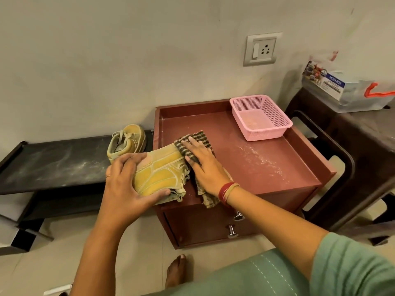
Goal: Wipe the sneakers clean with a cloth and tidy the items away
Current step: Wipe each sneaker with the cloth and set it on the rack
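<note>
Yellow suede-like fabric fills my left hand [126,182]: fingers and thumb curl round the sneaker [159,170], which lies on its side at the eight o'clock corner of the cabinet top, pale stitched seams uppermost. My right hand [203,167] lies flat, fingers straight, pressing the cloth [195,138] against the shoe's far end. The cloth is a coarse brown-and-cream check, bunched, with one end hanging over the front edge.

I judge this to be mid-wipe on this shoe. The next move calls for a firm hold with the left while the right drags the cloth along the upper, then a turn of the shoe to reach its other side and sole.

At eleven o'clock from my hands the second sneaker [126,142] stands upright on a low black shelf [53,163], matte and dust-streaked. The cabinet [267,167] is smooth reddish-brown, with a raised lip and whitish smears. At two o'clock sits a pink basket [260,116], rectangular, of perforated plastic.
</note>
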`<state>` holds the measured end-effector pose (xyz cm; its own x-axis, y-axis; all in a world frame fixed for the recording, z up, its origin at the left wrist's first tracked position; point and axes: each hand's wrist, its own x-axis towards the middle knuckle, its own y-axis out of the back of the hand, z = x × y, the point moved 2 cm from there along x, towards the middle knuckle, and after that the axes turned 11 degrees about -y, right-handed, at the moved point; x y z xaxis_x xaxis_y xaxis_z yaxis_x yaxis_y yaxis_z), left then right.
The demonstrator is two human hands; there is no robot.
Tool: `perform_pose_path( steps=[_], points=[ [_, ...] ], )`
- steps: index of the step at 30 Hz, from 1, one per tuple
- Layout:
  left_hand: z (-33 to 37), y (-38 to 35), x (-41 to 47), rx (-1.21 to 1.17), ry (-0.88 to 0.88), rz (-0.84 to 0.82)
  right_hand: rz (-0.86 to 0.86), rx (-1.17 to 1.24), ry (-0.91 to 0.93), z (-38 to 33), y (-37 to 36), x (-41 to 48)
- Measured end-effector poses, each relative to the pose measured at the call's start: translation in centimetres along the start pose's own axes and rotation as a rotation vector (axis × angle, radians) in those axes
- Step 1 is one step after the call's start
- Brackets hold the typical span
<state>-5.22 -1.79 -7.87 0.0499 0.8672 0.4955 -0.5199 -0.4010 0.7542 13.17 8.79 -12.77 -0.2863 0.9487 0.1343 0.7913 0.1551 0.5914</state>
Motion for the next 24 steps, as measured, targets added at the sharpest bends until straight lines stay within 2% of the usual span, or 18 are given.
perform_pose_path(
  steps=[4, 8, 9, 12, 13, 15, 17, 20, 21, 22, 24],
  points=[
    [0.0, 0.0, 0.0, -0.011, -0.004, -0.008, 0.077, 0.157, -0.240, 1.2, 0.6, 1.0],
    [-0.1, 0.1, 0.0, -0.024, -0.003, 0.000, -0.001, 0.007, -0.026, 0.1, -0.4, 0.4],
    [-0.1, 0.1, 0.0, -0.026, -0.003, -0.002, -0.001, 0.045, -0.035, 0.3, -0.3, 0.5],
    [-0.2, 0.1, -0.1, -0.021, -0.016, -0.014, 0.103, 0.188, -0.231, 1.3, 0.3, 1.1],
    [-0.2, 0.0, -0.1, -0.022, -0.016, -0.015, 0.108, 0.129, -0.228, 1.2, 0.4, 1.0],
    [-0.3, 0.1, 0.0, -0.032, -0.001, -0.014, 0.061, -0.006, -0.111, 0.8, 0.1, 0.7],
    [-0.2, 0.1, 0.0, -0.038, 0.010, -0.019, 0.040, 0.042, -0.083, 0.9, -0.3, 0.8],
    [-0.1, 0.1, 0.0, -0.049, 0.008, -0.012, 0.098, 0.268, -0.334, 1.9, 0.3, 1.8],
    [-0.1, 0.1, 0.0, -0.051, 0.010, -0.009, 0.105, 0.302, -0.367, 1.7, 0.6, 1.9],
    [-0.1, 0.1, 0.0, -0.052, 0.012, -0.008, 0.117, 0.313, -0.342, 1.2, 0.9, 1.7],
    [-0.1, 0.1, -0.1, -0.048, 0.008, -0.017, 0.152, 0.227, -0.160, -0.5, 1.3, 1.0]
  ],
)
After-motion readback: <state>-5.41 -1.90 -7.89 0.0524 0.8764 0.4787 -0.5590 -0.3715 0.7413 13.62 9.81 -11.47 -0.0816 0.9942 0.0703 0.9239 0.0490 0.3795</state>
